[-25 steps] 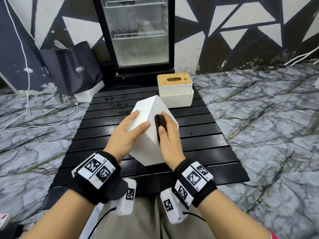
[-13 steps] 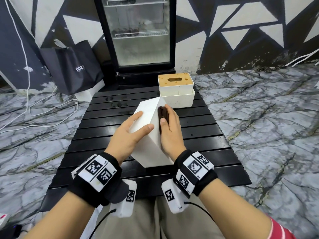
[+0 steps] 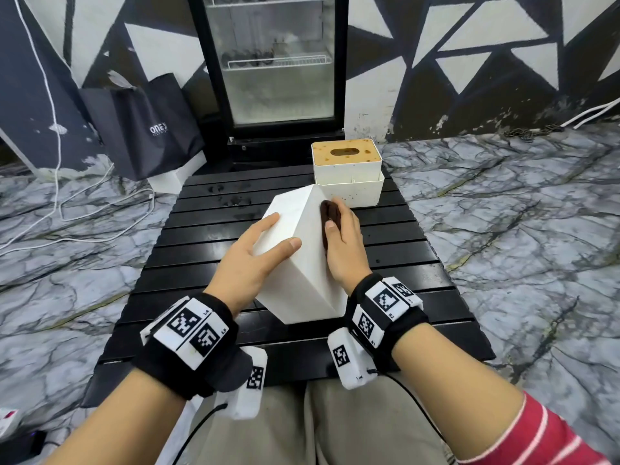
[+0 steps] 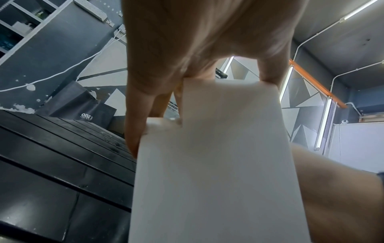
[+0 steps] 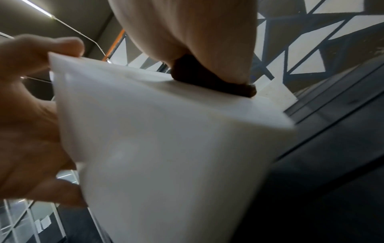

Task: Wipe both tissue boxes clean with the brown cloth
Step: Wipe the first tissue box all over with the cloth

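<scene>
A plain white tissue box (image 3: 310, 276) stands tilted on one edge on the black slatted table (image 3: 385, 253). My left hand (image 3: 283, 231) grips it, fingers on the left face and thumb over the upper edge. My right hand (image 3: 339, 216) holds the bunched brown cloth (image 3: 327, 213) and presses it on the box's right face near the top corner. In the right wrist view the cloth (image 5: 209, 78) sits squeezed between palm and box (image 5: 166, 139). Fingers (image 4: 135, 118) hook over the box (image 4: 218, 156) in the left wrist view. A second tissue box (image 3: 349, 193) with a speckled brown lid stands behind.
A glass-door fridge (image 3: 278, 62) stands against the wall behind the table. A dark shopping bag (image 3: 141, 129) and white cables (image 3: 67, 209) lie on the marble floor at the left. The table's near edge is over my lap.
My right hand has slid the brown cloth up the box's right face toward the top corner. The left hand keeps its hold on the tilted box.
</scene>
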Tool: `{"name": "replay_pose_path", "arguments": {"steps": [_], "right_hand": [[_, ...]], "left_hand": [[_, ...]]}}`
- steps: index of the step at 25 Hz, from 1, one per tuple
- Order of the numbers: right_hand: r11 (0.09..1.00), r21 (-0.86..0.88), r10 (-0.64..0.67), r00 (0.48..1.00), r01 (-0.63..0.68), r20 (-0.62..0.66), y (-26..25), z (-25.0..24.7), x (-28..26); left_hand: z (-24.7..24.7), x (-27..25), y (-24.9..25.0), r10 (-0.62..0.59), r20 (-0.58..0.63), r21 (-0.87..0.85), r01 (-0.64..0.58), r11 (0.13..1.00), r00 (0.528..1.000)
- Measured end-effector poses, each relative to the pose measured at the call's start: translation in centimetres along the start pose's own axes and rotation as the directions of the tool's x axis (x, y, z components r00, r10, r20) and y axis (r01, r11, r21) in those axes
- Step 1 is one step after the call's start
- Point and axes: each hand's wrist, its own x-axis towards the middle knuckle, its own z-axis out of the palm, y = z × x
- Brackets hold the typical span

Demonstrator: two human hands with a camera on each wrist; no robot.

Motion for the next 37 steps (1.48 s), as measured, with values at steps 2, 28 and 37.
{"name": "replay_pose_path", "arguments": {"steps": [2, 28, 37], "right_hand": [[0.999, 0.005, 0.038, 0.999, -0.038, -0.009, 0.7, -0.1, -0.5], [0.981, 0.121, -0.158, 0.987, 0.154, 0.020, -2.2, 1.8, -6.6], [0.990, 0.079, -0.115, 0.993, 0.113, 0.028, -2.1, 0.8, -2.0]], "left_hand": [[0.0, 0.0, -0.1, -0.002, -0.001, -0.009, 0.002, 1.000, 1.000], [0.0, -0.1, -0.1, 0.018, -0.019, 0.048, -0.017, 0.999, 1.000], [0.1, 0.0, 0.0, 0.014, -0.003, 0.071, -0.014, 0.997, 1.000]]}}
